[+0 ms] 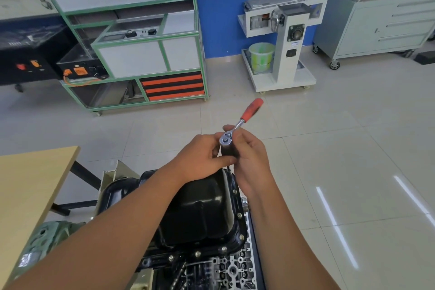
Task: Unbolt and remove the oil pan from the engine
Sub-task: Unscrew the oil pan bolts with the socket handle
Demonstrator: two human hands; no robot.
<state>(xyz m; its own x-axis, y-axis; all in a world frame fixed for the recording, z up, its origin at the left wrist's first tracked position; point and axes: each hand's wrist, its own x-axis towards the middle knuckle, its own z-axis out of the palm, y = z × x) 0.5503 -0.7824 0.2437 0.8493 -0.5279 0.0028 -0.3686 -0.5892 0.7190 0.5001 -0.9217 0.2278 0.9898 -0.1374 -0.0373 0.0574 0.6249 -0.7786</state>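
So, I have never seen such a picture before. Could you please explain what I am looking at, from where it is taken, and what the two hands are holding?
The one picture comes from a camera worn on a person's head, looking forward and down, so both forearms enter from below. No robot is here. The left hand and the right hand together hold a ratchet wrench: a metal head with a dark socket under it, and a red handle pointing away. Below the hands is a black oil pan, sitting on an engine. Small bolts still stand along the pan's edge. A wooden table is at the left. Behind, on the tiled floor, stand a green-framed training bench and a grey cabinet.
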